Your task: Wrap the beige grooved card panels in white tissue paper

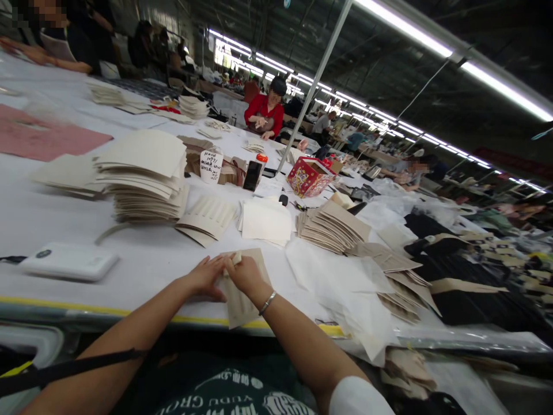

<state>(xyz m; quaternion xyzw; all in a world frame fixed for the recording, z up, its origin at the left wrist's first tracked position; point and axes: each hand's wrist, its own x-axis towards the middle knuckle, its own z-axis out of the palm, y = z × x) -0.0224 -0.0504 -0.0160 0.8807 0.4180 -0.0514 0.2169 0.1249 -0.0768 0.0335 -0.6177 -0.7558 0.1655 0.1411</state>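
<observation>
A beige, flat piece of cloth or card lies at the table's front edge, directly before me, partly covered by both hands. My left hand rests on its left side, fingers stretched out and thumb apart. My right hand is closed over the upper part of the piece, pinching a small cream-coloured block; its exact kind is unclear. The fingertips of the two hands meet or nearly meet. Just beyond them sit a few beige pieces with slit-like marks and a stack of white sheets.
Left stand a tall stack of beige pieces and a white power bank. Rightward are brown pieces, translucent sheets and black cloth. Farther back are a red patterned box, a phone and a person in red.
</observation>
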